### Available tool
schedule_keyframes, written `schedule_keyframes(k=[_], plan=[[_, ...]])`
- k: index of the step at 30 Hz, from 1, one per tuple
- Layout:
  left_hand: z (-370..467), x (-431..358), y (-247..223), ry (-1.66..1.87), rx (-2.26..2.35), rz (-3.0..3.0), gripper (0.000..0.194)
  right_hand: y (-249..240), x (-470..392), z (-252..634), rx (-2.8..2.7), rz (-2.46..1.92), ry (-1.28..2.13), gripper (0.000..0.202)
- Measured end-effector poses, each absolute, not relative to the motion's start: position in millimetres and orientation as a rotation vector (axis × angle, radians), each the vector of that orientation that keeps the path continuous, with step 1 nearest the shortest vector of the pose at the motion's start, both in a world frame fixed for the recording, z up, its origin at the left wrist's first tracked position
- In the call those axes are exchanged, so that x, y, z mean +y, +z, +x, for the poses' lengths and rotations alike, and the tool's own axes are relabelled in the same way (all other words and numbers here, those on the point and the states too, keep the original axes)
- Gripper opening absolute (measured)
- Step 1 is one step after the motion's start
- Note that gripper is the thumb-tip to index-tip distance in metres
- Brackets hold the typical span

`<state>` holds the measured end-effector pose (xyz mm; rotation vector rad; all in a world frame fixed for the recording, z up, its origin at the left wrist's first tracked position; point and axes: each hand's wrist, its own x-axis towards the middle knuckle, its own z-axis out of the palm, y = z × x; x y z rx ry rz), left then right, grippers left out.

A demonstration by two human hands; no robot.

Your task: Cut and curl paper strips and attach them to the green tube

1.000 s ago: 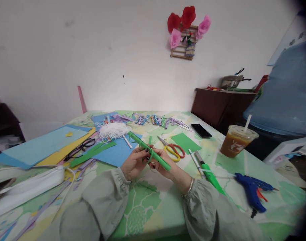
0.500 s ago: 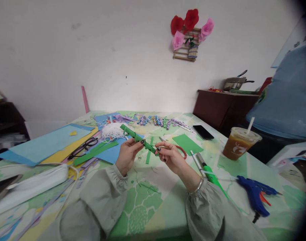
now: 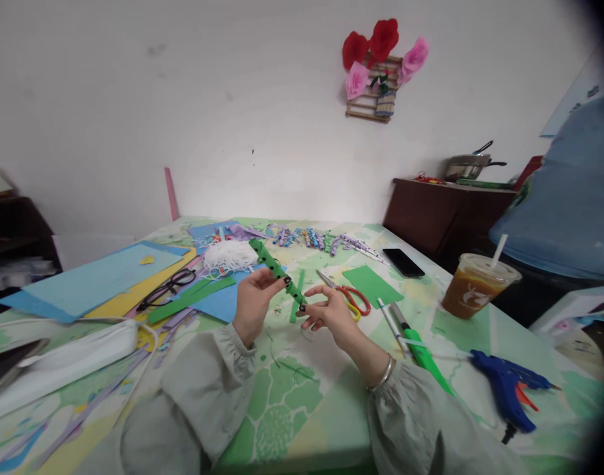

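A slim green paper tube with dark spots (image 3: 263, 253) slants above the table in the head view, its far end up and to the left. My left hand (image 3: 252, 305) pinches it near the middle between thumb and fingers. At the tube's lower end, the thumb and fingertips of my right hand (image 3: 334, 316) grip it, the other fingers spread a little. Behind the hands lie a narrow green paper strip (image 3: 295, 314), scissors (image 3: 342, 288) with red and yellow handles, and a green paper sheet (image 3: 374, 284).
White string (image 3: 227, 257) is heaped behind my left hand, near glasses (image 3: 169, 287) and coloured paper (image 3: 104, 270). Small curled paper pieces (image 3: 312, 239) line the back. Rightward are a phone (image 3: 403, 262), a green-handled knife (image 3: 423, 353), a drink cup (image 3: 480, 287) and a blue glue gun (image 3: 504, 382).
My right hand has shifted slightly down and left at the tube's lower end, and its fingers have spread. The tube slants more steeply and looks turned. More of the scissors shows now.
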<state>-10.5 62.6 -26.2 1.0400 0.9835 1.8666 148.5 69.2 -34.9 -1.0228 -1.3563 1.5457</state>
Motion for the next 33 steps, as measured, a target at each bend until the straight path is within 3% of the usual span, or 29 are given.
schedule_keyframes(k=[14,16,23,33], plan=[[-12.3,63.3,-28.0,1.808,1.035,1.120,0.025,-47.2,85.1,151.5,-1.404,-0.988,1.213,0.024],[-11.9,62.0,-26.9,1.768,1.028,1.121,0.026,-44.1,82.4,151.7,-1.409,-0.917,1.251,0.017],[-8.2,52.8,-20.2,1.424,0.674,1.242,0.021,-29.0,64.1,150.3,-1.439,-0.653,1.523,0.028],[-7.7,46.5,-16.8,1.265,0.487,1.338,0.014,-21.8,53.5,151.0,-1.464,-0.428,1.663,0.032]])
